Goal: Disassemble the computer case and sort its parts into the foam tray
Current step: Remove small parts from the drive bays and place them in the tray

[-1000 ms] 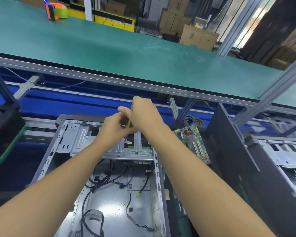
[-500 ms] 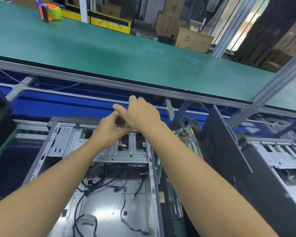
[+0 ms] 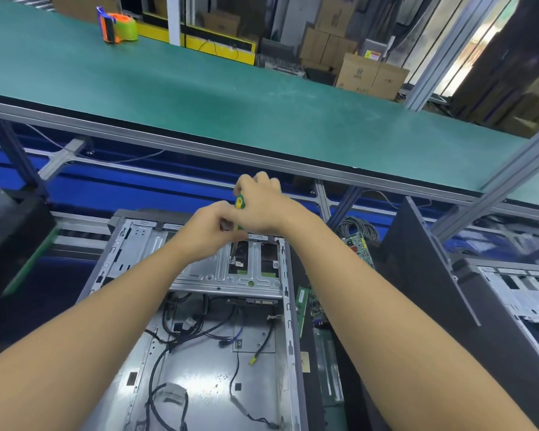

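Gripping the top of a green-and-yellow screwdriver [image 3: 240, 202], the right hand [image 3: 263, 206] holds it nearly upright; the left hand [image 3: 207, 231] pinches it lower down. Its tip meets a screw on the drive cage [image 3: 206, 272] at the far end of the open computer case [image 3: 288, 306], which lies flat below the green surface [image 3: 199, 98].

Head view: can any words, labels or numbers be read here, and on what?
Nothing can be read for certain.
Cardboard boxes: round printed logo, too blurred to read.
Yellow sticker behind them: too small to read.
Circuit board: markings too small to read.
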The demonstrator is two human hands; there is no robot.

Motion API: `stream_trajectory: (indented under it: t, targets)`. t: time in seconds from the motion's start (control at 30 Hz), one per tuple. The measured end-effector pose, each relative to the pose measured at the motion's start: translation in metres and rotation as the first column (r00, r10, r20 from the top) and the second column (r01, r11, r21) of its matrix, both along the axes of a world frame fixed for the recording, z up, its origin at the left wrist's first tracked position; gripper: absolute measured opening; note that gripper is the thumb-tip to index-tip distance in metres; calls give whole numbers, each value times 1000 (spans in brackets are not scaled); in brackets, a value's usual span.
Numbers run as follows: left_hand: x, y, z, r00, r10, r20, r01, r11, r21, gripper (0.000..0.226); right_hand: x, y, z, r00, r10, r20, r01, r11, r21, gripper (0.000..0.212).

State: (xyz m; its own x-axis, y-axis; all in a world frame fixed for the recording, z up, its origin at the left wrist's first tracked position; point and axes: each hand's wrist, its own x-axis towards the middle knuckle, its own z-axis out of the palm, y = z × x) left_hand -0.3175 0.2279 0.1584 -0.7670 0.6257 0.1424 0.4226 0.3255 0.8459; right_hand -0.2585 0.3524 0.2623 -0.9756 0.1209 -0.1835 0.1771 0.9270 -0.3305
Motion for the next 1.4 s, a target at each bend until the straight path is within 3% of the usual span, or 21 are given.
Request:
stream_trajectory:
  t: [0.1, 0.2, 0.3, 0.4, 0.5, 0.63, 0.7, 0.8, 0.87, 0.93, 1.07, 1.2, 1.3, 1.4]
  targets:
    - [5, 6, 2, 998, 56, -43, -56, 998, 1, 27, -1, -8, 0, 987, -146, -62, 156, 964, 216, 61]
    - [5, 3, 1, 997, -11, 72, 12, 1000, -7, 29, -3, -13, -1, 991, -99, -95, 117, 970, 212, 35]
    - [0, -8, 0, 955, -159, 252, 123, 980, 154, 29, -4, -13, 8, 1000, 5, -23, -3, 995, 95, 16]
    - [-4, -15, 2, 976, -115, 186, 94, 988, 119, 30, -4, -12, 14, 995, 81, 54, -85, 993, 84, 15]
    - [-4, -10, 2, 993, -65, 96, 67, 997, -23, 21, -2, -13, 9, 996, 31, 87, -34, 999, 27, 17]
    - [4, 2, 0, 999, -30, 15, 31, 998, -54, 18, -1, -17, 5, 984, -180, -9, 178, 962, 209, 62]
    - [6, 4, 0, 1000, 12, 15, -11, 1000, -22, 29, -2, -19, 4, 979, -203, -21, 201, 942, 267, 57]
    - [5, 0, -2, 980, -86, 180, 77, 995, 60, 39, -1, -19, 5, 993, -116, -21, 118, 972, 202, 31]
    - [3, -7, -4, 957, -153, 246, 117, 981, 157, 37, -1, -16, 9, 998, -61, 14, 58, 989, 137, 21]
    - [0, -14, -4, 965, -140, 221, 106, 982, 159, 33, -1, -14, 12, 997, -30, 65, 23, 994, 106, 20]
    - [1, -12, -1, 992, -80, 100, 76, 996, 36, 28, 0, -15, 8, 995, -32, 98, 30, 999, 21, 24]
    - [5, 1, -3, 996, -90, 28, 90, 996, -7, 23, 3, -17, 5, 981, -193, 22, 189, 974, 123, 57]
    - [5, 3, -5, 996, -42, 81, 45, 998, -39, 34, 2, -19, 2, 985, -169, -35, 172, 970, 170, 31]
    - [3, -5, -5, 956, -154, 252, 125, 984, 128, 44, 1, -19, 6, 995, -94, 12, 93, 990, 106, 16]
